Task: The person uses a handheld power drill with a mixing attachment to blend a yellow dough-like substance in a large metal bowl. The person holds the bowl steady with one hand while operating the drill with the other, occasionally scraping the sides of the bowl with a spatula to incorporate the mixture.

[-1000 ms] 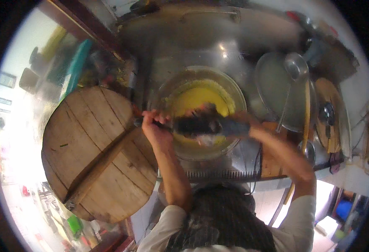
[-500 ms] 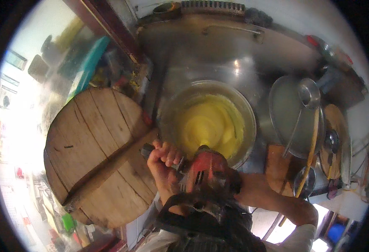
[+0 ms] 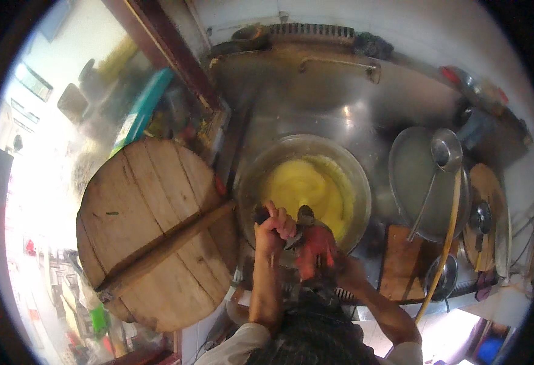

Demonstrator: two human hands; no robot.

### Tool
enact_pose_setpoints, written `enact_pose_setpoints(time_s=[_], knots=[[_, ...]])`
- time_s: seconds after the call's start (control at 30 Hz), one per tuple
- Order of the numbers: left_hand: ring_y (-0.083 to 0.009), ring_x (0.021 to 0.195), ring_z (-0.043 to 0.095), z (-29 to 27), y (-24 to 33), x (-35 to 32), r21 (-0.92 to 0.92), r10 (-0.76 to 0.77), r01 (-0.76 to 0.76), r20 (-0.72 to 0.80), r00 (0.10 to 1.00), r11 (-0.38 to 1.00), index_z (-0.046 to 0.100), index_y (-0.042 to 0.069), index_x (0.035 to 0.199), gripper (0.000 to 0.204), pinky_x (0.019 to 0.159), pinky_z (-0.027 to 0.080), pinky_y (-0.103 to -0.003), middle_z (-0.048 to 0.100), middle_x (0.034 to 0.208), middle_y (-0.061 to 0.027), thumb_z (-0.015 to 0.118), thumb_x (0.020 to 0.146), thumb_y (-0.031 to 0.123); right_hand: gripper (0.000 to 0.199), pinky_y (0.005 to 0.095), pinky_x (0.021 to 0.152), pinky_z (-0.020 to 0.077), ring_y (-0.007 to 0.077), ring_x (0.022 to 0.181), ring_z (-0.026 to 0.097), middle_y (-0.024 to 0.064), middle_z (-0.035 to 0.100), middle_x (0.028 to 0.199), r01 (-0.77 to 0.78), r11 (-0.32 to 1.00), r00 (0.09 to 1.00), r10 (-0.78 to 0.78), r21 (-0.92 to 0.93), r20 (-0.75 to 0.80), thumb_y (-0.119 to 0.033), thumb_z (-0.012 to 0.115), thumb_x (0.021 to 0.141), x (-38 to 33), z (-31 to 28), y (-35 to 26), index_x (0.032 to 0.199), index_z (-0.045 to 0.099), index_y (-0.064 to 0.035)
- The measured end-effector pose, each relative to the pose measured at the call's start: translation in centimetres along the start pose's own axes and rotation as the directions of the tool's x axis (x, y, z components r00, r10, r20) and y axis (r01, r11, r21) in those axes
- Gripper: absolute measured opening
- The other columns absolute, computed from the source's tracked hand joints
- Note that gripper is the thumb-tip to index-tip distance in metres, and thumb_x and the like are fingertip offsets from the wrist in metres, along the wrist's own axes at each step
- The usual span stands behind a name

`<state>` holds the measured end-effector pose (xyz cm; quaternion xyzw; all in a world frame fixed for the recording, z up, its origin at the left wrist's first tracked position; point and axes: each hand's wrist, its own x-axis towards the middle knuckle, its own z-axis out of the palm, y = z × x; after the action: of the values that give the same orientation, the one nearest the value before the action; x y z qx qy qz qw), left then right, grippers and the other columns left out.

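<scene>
A red and black power drill (image 3: pixel 315 246) points down into a wide metal pot (image 3: pixel 364 176). Thick yellow batter (image 3: pixel 294 176) lies in the pot, with swirled ridges around the drill's tip. My left hand (image 3: pixel 277 225) is closed around the drill's dark side handle, above the pot's near edge. At the drill's body, my right hand (image 3: pixel 347 271) grips from the right; its fingers are mostly hidden. Whatever is fitted below the drill's chuck sinks into the batter and cannot be made out.
To the left lies a large round wooden lid (image 3: pixel 151 188) with a crossbar. On the right are an oval metal basin (image 3: pixel 410 155), a ladle (image 3: pixel 446 149) with a long wooden handle, and a brown board (image 3: pixel 397 255). A metal backsplash (image 3: pixel 315 91) rises behind the pot.
The drill and both hands have shifted slightly right in the picture, and the left forearm shows more fully. The whole view has tilted, moving the lid and pot lower. Both hands keep their hold.
</scene>
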<state>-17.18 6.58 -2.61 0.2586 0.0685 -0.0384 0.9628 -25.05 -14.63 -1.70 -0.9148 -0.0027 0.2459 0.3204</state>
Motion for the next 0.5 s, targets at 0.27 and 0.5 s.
enact_pose_setpoints(time_s=[0.27,0.5], knots=[[-0.0122,0.041,0.029,4.0,3.6,-2.5,-0.2,0.029,-0.071,-0.205,0.978,0.977,0.038,0.013,0.073,0.013,0.045,0.029,-0.028,0.03,0.052,0.0016,0.048,0.07,0.003,0.05,0.0404,0.073,0.0475,0.0361,0.083,0.061,0.0199,0.063,0.085,0.001,0.982,0.96,0.053,-0.19,0.277,-0.043,0.065,0.07,-4.4,-8.0,-4.3,0.106,0.059,-0.0099],[-0.0123,0.039,0.032,3.9,3.6,-1.5,0.184,0.123,-0.094,-0.15,0.981,0.978,0.04,0.013,0.075,0.014,0.041,0.03,-0.03,0.031,0.053,0.0011,0.049,0.07,0.003,0.04,0.0441,0.069,0.0479,0.0374,0.082,0.061,0.0175,0.063,0.085,0.086,0.988,0.987,-0.103,0.129,0.126,-0.036,0.059,0.074,0.0,-0.9,-0.5,0.104,0.059,-0.0107]])
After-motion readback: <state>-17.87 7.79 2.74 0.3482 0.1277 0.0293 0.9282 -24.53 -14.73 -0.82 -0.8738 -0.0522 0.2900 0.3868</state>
